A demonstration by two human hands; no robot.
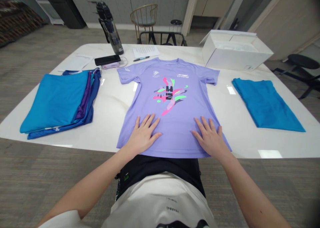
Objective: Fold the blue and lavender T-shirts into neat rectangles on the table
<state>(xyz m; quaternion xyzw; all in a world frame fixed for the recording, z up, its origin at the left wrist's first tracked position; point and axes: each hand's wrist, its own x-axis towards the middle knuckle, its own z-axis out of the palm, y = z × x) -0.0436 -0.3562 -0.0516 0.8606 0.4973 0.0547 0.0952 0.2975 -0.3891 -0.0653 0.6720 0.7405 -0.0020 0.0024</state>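
Note:
A lavender T-shirt point(175, 131) lies spread flat on the white table, front side up, its collar at the far side and its hem by the near edge. Pink, green and black print covers its chest. My left hand point(142, 136) rests on the lower left of the shirt, fingers spread. On the lower right, my right hand point(210, 138) presses down with its fingers apart. Neither hand grips the cloth. To the left sits a stack of folded shirts point(56, 100) in blue and purple. A folded blue garment point(268, 105) lies to the right.
An open white box point(232, 56) stands at the back right of the table point(110, 121). Toward the back left are a dark water bottle point(111, 30), a black phone point(107, 60), a pen point(141, 59) and papers point(146, 51). Chairs stand beyond the table.

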